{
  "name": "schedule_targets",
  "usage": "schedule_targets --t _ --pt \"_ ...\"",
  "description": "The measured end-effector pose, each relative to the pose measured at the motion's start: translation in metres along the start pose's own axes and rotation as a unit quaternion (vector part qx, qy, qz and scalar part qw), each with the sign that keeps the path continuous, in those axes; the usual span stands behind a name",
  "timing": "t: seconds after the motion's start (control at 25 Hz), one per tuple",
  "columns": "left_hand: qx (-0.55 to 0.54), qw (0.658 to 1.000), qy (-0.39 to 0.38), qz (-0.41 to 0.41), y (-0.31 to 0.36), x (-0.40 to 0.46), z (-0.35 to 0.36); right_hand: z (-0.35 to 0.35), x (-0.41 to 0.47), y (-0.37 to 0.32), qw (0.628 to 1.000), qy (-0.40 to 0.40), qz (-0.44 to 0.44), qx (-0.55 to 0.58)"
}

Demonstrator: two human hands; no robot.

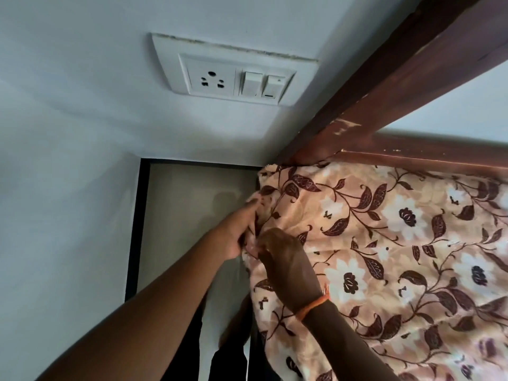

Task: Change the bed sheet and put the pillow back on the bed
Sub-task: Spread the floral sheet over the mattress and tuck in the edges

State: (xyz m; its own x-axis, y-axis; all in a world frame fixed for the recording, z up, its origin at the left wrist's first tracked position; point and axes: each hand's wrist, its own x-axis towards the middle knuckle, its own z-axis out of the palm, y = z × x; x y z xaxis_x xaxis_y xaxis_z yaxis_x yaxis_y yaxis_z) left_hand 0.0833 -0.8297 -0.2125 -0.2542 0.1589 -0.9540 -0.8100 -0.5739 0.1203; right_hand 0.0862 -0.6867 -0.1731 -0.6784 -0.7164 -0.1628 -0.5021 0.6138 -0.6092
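Bed sheet (384,243) on bed right, headboard (412,78) behind, switch plate (233,75) on wall left, hands (264,240) at sheet corner.

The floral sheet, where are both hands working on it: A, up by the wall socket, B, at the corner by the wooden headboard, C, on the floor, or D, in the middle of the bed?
B: the left hand and right hand bunch the floral sheet at the mattress corner, just below the wooden headboard.

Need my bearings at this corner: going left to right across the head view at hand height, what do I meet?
Wall → floor → left hand → right hand → flowered bed sheet, both hands gripping its corner.
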Motion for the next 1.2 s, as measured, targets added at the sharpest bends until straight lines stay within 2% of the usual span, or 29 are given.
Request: schedule_targets --t 0.04,0.08,0.16,0.24,0.32,0.4,0.44,0.48,0.56,0.6,0.64,0.68,0.72,0.76,0.8,0.88,1.04,1.12,1.2 --pt "0.006 1.0 -0.018 -0.004 -0.005 0.002 0.012 0.002 -0.006 0.005 0.999 -0.031 -0.016 -0.018" --pt "0.009 1.0 0.013 0.013 -0.009 0.005 0.023 0.003 -0.01 0.01 0.998 -0.05 -0.017 -0.025" --pt "-0.038 0.984 0.153 0.078 -0.008 0.013 0.034 -0.004 -0.003 0.009 0.999 -0.044 -0.007 0.002" --pt "-0.049 0.941 0.294 0.158 0.0 0.02 0.02 -0.015 0.01 0.0 1.0 -0.011 -0.021 0.009" --pt "0.025 0.888 0.402 0.225 0.004 0.021 -0.002 -0.029 0.023 0.002 0.998 0.031 -0.008 -0.048" --pt "0.13 0.846 0.476 0.203 -0.001 0.01 -0.016 -0.044 0.038 0.023 0.986 0.06 0.06 -0.143" --pt "0.17 0.836 0.489 0.183 -0.004 0.003 -0.012 -0.051 0.046 0.037 0.975 0.047 0.093 -0.195" --pt "0.219 0.823 0.486 0.197 -0.008 -0.001 -0.005 -0.057 0.054 0.05 0.966 0.018 0.11 -0.234" --pt "0.302 0.786 0.435 0.319 -0.009 -0.003 0.014 -0.067 0.069 0.071 0.963 -0.029 0.096 -0.252" --pt "0.308 0.784 0.383 0.379 -0.007 -0.003 0.024 -0.071 0.077 0.077 0.967 -0.04 0.08 -0.24" --pt "0.278 0.813 0.308 0.409 -0.003 0.0 0.035 -0.074 0.084 0.082 0.975 -0.043 0.069 -0.208" --pt "0.235 0.856 0.219 0.406 0.004 -0.002 0.048 -0.078 0.091 0.086 0.985 -0.038 0.068 -0.154" --pt "0.188 0.894 0.137 0.384 0.01 -0.003 0.06 -0.082 0.096 0.09 0.993 -0.026 0.076 -0.086" --pt "0.152 0.917 0.087 0.357 0.015 -0.003 0.07 -0.086 0.099 0.093 0.995 -0.01 0.095 -0.019" --pt "0.129 0.931 0.065 0.336 0.018 0.002 0.078 -0.088 0.1 0.096 0.992 0.009 0.12 0.027" --pt "0.112 0.945 0.058 0.3 0.026 0.015 0.085 -0.085 0.102 0.101 0.986 0.025 0.161 0.016" --pt "0.055 0.962 0.029 0.265 0.039 0.039 0.083 -0.078 0.112 0.102 0.967 0.024 0.142 -0.213" --pt "-0.013 0.967 0.025 0.254 0.036 0.052 0.083 -0.082 0.119 0.106 0.958 -0.012 0.153 -0.244" --pt "-0.034 0.967 0.04 0.248 0.033 0.06 0.082 -0.088 0.124 0.111 0.955 -0.066 0.164 -0.237"
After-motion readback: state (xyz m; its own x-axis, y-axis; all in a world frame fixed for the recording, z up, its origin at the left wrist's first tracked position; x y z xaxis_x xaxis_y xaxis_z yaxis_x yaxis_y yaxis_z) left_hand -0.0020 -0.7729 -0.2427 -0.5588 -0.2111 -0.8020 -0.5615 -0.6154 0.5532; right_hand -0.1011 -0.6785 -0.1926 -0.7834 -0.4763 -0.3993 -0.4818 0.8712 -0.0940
